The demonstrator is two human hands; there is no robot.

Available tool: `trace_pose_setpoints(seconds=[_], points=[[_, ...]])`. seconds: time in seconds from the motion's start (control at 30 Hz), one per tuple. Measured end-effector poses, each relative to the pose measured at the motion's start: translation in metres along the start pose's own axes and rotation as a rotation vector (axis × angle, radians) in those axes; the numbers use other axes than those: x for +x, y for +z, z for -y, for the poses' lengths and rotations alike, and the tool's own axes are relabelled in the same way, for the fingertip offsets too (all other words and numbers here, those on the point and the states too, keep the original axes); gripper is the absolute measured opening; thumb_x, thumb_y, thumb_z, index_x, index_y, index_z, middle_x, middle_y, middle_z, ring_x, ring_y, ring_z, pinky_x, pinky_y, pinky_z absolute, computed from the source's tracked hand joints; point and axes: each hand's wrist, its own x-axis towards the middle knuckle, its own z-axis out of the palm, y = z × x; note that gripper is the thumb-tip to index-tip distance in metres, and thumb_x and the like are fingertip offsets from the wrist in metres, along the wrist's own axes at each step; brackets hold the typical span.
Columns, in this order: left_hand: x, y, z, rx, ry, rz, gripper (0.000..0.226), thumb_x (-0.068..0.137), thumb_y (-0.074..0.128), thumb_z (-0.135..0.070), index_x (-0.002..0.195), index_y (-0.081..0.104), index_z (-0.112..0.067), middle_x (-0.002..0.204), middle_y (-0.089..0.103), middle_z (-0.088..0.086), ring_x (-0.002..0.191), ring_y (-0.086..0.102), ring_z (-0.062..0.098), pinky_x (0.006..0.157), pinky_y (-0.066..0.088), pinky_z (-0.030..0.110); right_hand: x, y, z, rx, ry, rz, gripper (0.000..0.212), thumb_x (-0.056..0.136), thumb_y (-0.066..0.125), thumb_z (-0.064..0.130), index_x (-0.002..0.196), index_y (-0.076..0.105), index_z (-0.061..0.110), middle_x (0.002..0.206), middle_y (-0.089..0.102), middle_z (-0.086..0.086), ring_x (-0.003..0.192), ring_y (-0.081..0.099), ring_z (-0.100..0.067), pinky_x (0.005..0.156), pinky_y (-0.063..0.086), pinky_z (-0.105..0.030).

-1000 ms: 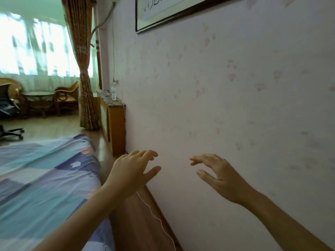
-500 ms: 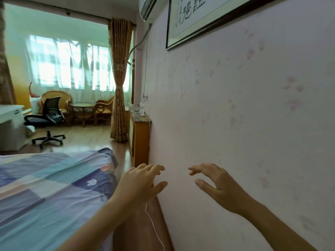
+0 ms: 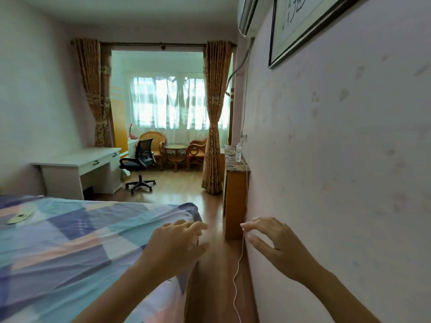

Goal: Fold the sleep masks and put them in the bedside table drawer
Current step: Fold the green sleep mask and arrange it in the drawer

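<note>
Your left hand (image 3: 173,249) and right hand (image 3: 277,247) hovered empty, fingers spread. The wooden bedside table (image 3: 235,197) stood just beyond your right hand, the bed (image 3: 70,241) under your left. No sleep masks showed.

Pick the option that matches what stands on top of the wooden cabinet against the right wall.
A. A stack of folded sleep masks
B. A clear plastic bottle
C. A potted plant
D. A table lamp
B: a clear plastic bottle stands upright on the wooden cabinet next to the wall, with a white cable hanging down past it; no lamp, masks or plant show there.
</note>
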Motion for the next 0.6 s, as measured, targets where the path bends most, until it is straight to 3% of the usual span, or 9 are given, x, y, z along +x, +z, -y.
trace_pose_setpoints(seconds=[0.07, 0.17, 0.3, 0.47, 0.6], points=[[0.016, 0.013, 0.020, 0.037, -0.026, 0.004, 0.060, 0.079, 0.025, -0.071, 0.122, 0.055, -0.041, 0.117, 0.064, -0.019, 0.101, 0.062, 0.004, 0.081, 0.047, 0.022, 0.018, 0.011, -0.016, 0.024, -0.018, 0.017, 0.035, 0.089, 0.040, 0.050, 0.115, 0.061, 0.039, 0.110, 0.050, 0.040, 0.116, 0.044, 0.014, 0.100, 0.035, -0.017], [0.050, 0.035, 0.055, 0.071, -0.127, 0.000, 0.041, 0.083, 0.044, -0.063, 0.113, 0.061, -0.041, 0.102, 0.070, -0.021, 0.086, 0.065, 0.001, 0.066, 0.041, 0.015, 0.055, 0.025, -0.047, 0.040, -0.032, 0.039, 0.033, 0.090, 0.042, 0.046, 0.116, 0.061, 0.039, 0.108, 0.046, 0.044, 0.117, 0.039, 0.018, 0.099, 0.030, -0.013], [0.109, 0.057, 0.103, 0.095, -0.135, -0.018, 0.040, 0.085, 0.051, -0.061, 0.118, 0.059, -0.040, 0.107, 0.068, -0.019, 0.094, 0.065, 0.006, 0.075, 0.048, 0.024, 0.121, 0.043, -0.087, 0.020, -0.049, 0.067, 0.042, 0.087, 0.033, 0.058, 0.117, 0.058, 0.042, 0.108, 0.044, 0.045, 0.114, 0.035, 0.024, 0.097, 0.029, -0.012], [0.198, 0.084, 0.170, 0.084, -0.129, -0.054, 0.045, 0.088, 0.044, -0.062, 0.127, 0.051, -0.039, 0.117, 0.064, -0.021, 0.106, 0.059, 0.002, 0.089, 0.045, 0.024, 0.226, 0.070, -0.132, 0.011, -0.070, 0.068, 0.042, 0.086, 0.035, 0.057, 0.117, 0.058, 0.041, 0.112, 0.054, 0.033, 0.114, 0.046, 0.014, 0.102, 0.041, -0.029], [0.281, 0.101, 0.214, 0.104, -0.095, -0.060, 0.043, 0.089, 0.042, -0.062, 0.126, 0.051, -0.041, 0.115, 0.063, -0.021, 0.103, 0.058, 0.001, 0.084, 0.046, 0.022, 0.310, 0.082, -0.164, -0.011, -0.078, 0.056, 0.039, 0.087, 0.037, 0.055, 0.117, 0.058, 0.040, 0.111, 0.055, 0.033, 0.113, 0.047, 0.012, 0.101, 0.043, -0.033]])
